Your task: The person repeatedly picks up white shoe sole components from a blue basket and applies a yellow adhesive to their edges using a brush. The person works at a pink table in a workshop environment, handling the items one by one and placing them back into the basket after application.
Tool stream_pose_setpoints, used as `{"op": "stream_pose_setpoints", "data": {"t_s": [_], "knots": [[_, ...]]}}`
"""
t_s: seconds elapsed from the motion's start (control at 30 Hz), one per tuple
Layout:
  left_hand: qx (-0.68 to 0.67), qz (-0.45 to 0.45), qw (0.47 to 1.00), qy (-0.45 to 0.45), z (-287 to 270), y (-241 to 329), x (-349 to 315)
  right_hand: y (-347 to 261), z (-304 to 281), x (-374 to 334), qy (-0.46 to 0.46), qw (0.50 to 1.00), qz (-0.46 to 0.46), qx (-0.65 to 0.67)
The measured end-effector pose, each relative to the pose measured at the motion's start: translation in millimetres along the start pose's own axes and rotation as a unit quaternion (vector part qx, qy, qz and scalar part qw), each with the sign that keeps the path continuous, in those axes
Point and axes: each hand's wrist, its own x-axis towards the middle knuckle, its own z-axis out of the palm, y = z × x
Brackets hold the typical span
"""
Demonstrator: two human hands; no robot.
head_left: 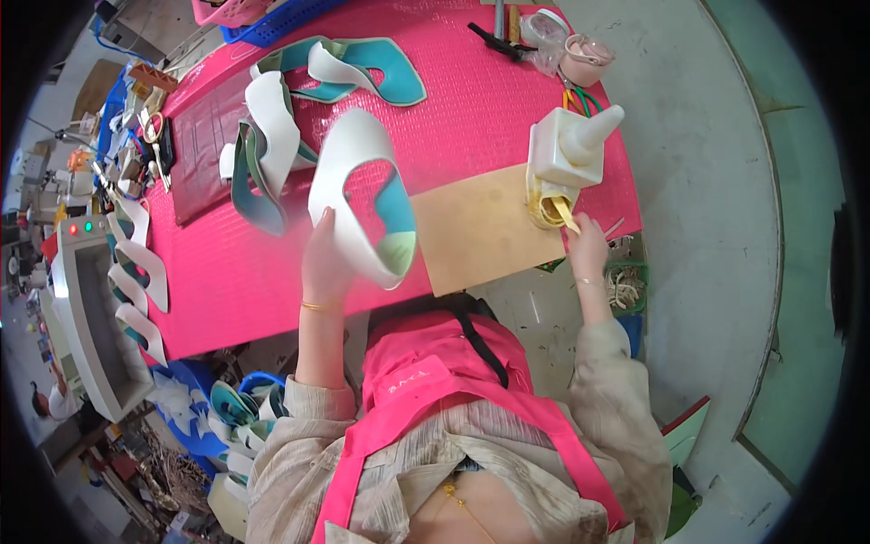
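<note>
A white shoe upper (355, 145) with a teal and pale green lining is raised over the pink table. My left hand (326, 258) grips it by its lower left side, fingers partly hidden behind it. At the right, my right hand (588, 249) is closed on the handle of a yellowish glue brush (565, 213). The brush's other end is inside a glue-smeared pot (544, 210). Just behind the pot is a white plastic bottle (566, 150) with a cone-shaped spout. Between my hands lies a tan board (476, 231), flat on the table.
More white-and-teal uppers (272, 127) lie at the table's far left, some on a dark red mat (204, 163). Several uppers hang along a grey machine (95, 317) at the left. Scissors (154, 131) and a pink cup (584, 59) stand near the table (245, 299) edges.
</note>
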Motion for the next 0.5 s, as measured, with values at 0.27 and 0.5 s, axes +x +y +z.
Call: {"op": "stream_pose_setpoints", "data": {"t_s": [0.27,0.5], "knots": [[0.020,-0.070,0.997,0.024,42,-88,-30,21,-33,1,-0.033,0.998,-0.058,-0.017],[-0.077,-0.180,0.976,0.090,-10,-178,7,29,-31,-28,-0.122,0.967,-0.090,0.206]]}}
